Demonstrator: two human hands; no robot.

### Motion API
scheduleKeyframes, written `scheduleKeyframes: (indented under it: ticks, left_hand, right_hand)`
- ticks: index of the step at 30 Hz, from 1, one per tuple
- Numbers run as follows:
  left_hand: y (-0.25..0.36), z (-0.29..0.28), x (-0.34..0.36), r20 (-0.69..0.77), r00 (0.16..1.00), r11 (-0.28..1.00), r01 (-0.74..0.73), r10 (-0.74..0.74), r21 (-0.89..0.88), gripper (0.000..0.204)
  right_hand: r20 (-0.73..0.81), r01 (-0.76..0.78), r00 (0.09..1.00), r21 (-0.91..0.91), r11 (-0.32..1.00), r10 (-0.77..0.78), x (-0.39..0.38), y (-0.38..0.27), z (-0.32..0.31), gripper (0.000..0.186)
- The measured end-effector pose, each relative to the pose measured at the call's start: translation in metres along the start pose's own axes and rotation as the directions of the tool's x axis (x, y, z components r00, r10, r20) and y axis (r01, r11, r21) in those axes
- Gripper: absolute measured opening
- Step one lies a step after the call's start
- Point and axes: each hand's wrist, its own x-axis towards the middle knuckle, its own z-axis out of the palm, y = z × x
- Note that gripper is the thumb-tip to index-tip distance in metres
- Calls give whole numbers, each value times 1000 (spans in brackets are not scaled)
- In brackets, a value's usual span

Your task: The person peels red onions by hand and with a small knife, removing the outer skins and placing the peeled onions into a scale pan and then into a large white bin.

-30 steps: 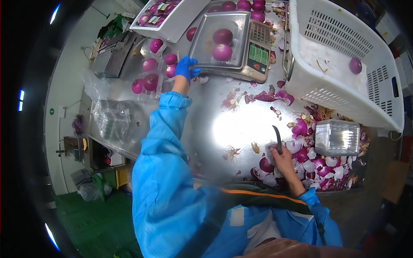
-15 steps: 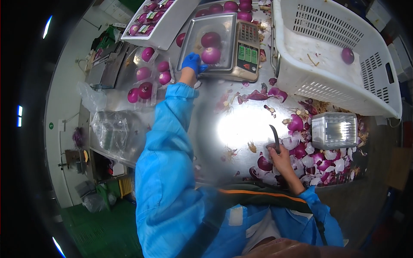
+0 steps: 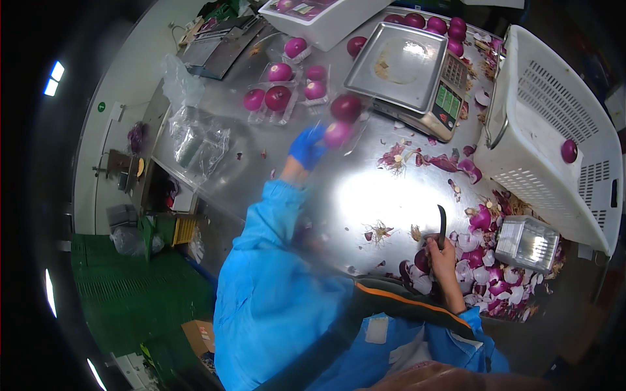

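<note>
My left hand (image 3: 306, 148), in a blue glove, grips the near edge of a clear plastic tray (image 3: 357, 135) that is smeared by motion. Two red onions (image 3: 338, 133) sit in it, and it is held over the table between the scale and other packed trays. My bare right hand (image 3: 443, 262) is closed round a small knife with a curved dark blade (image 3: 443, 223) pointing up and away. Beside that hand lie a red onion (image 3: 422, 260) and a heap of onion skins (image 3: 499, 277). The digital scale (image 3: 399, 65) has a bare metal pan.
Several clear trays of paired onions (image 3: 278, 98) stand left of the scale. A white foam box (image 3: 326, 26) is behind them. At right are a white perforated basket (image 3: 541, 176) with one onion and a stack of clear trays (image 3: 527, 244). Crumpled plastic bags (image 3: 199, 146) lie at left.
My left hand has lifted the tray with two onions off the scale and drawn it left and nearer. The right hand still holds the knife. The whole view has shifted.
</note>
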Motion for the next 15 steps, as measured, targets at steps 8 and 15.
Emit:
scheduleKeyframes:
  ticks: [8,15]
  left_hand:
    - [-56,-147,-15,-357,933,998,57,-46,20,32]
    - [-11,-67,-47,-65,536,25,82,842,996,45]
  right_hand:
    - [38,-122,992,-58,991,124,1,-21,18,12]
    - [69,-113,992,54,992,110,-10,-43,20,16]
